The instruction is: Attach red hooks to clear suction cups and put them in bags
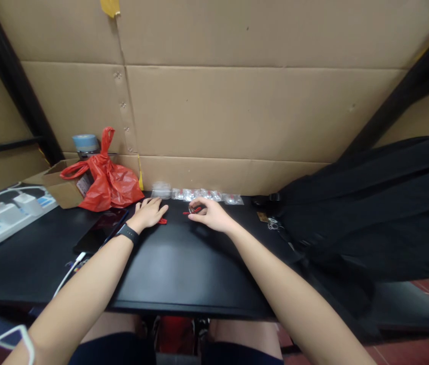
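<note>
My left hand [148, 212] lies palm down on the black table, fingers spread. By its thumb is a small red cord loop [163, 221], partly covered by the hand. My right hand [211, 215] pinches a small, round, shiny piece [190, 208] between thumb and fingers. Red cord [186, 213] shows around this piece, and I cannot tell whether the two are joined. Just beyond both hands, several small clear plastic packets [193, 194] with red and silvery contents form a row. At the row's left end sits a stack of clear bags [161, 190].
A cardboard wall [229, 111] closes the table's back. On the left are a red plastic bag [110, 182], a cardboard box [62, 187], a phone [102, 230] and a power strip [12, 223] with chargers. Black cloth [374, 208] covers the right side.
</note>
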The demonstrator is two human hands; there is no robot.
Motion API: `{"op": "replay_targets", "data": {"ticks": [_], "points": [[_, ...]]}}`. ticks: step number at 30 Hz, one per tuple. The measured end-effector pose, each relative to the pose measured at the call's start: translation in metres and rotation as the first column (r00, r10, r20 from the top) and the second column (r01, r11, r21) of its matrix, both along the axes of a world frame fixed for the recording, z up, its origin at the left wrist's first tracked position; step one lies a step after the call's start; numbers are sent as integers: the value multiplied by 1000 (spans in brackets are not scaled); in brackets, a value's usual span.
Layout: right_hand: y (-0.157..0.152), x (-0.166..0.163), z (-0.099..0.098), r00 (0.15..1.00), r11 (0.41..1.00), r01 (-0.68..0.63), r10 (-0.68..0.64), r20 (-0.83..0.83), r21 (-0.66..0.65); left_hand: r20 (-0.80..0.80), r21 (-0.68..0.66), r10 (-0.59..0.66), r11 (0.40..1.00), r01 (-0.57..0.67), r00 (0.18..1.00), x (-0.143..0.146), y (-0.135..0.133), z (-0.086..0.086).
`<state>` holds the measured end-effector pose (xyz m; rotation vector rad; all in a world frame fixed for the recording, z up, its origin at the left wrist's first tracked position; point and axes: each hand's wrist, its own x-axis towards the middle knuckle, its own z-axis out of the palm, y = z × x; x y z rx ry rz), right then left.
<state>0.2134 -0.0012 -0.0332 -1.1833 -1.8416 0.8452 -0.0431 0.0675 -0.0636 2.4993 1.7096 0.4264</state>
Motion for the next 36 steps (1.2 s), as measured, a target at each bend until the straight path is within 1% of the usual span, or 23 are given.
{"op": "replay_targets", "data": {"ticks": [5, 10, 14, 17, 19, 21, 24, 26, 29, 32, 36], "points": [[1, 3, 0, 998, 999, 37, -36, 55, -1, -9, 85, -14, 996, 15, 1000, 0, -4, 7], [3, 6, 0, 998, 999, 33, -33, 56, 6, -10, 130, -6, 992, 7, 1000, 2, -9, 15], [3, 7, 3, 998, 999, 41, -41, 42, 19, 13, 239, -48, 970, 44, 999, 3, -13, 23], [2, 10, 6, 998, 997, 56, -58, 35, 49, 103, 346, -156, 932, 112, 982, 7, -16, 29], [2, 12, 9, 997, 996, 69, -72, 40, 61, 214, 420, -235, 898, 128, 948, 11, -18, 32], [1, 15, 11, 995, 994, 86, -90, 47, 73, 320, 459, -292, 880, 123, 901, 16, -22, 33], [1, 20, 16, 992, 988, 112, -118, 47, 107, 400, 436, -331, 889, 140, 855, 24, -29, 34], [1, 23, 19, 988, 982, 133, -142, 60, 137, 392, 399, -350, 898, 186, 851, 29, -34, 34], [0, 28, 22, 979, 972, 155, -175, 100, 178, 279, 341, -409, 888, 308, 869, 36, -42, 34], [1, 32, 22, 979, 972, 130, -157, 132, 194, 154, 274, -465, 868, 415, 872, 45, -49, 32], [2, 35, 21, 974, 975, 62, -106, 202, 213, 98, 172, -530, 843, 510, 842, 56, -55, 26]]}}
